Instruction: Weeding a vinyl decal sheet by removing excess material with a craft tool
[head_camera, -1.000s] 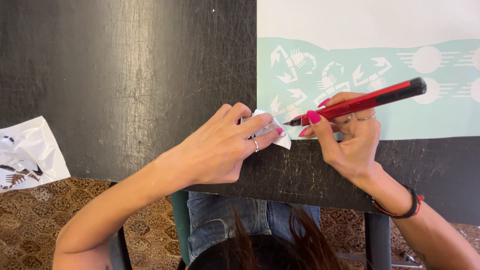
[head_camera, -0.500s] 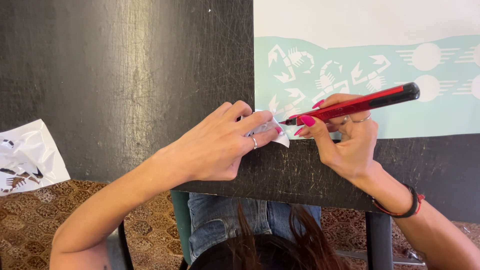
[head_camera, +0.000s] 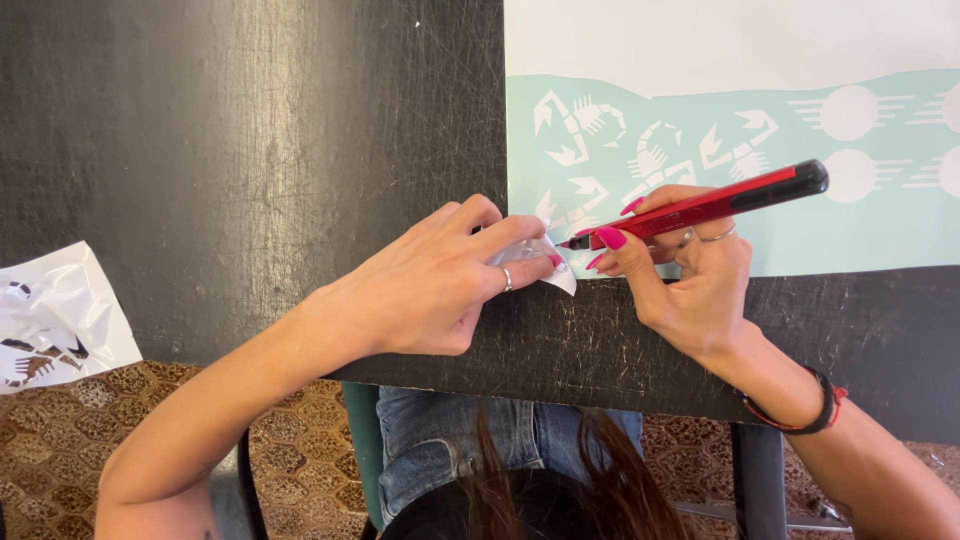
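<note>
Craft knife (head_camera: 700, 207): red barrel, black cap end, pinched in right hand (head_camera: 690, 275)
Paper scrap (head_camera: 545, 262): white, small, pinned under pressed-together left hand (head_camera: 430, 285) fingers

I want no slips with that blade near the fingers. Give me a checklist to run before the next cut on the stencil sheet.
1. Right hand grips the red craft knife firmly: ok.
2. Knife tip sits at the sheet's lower left corner: ok.
3. Left hand pins the peeled white piece: ok.
4. Left fingertips kept apart from the tip: not ok, they lie right beside it.
5. Blade extended: cannot tell.
6. Teal stencil sheet lies flat on the black table: ok.
</note>
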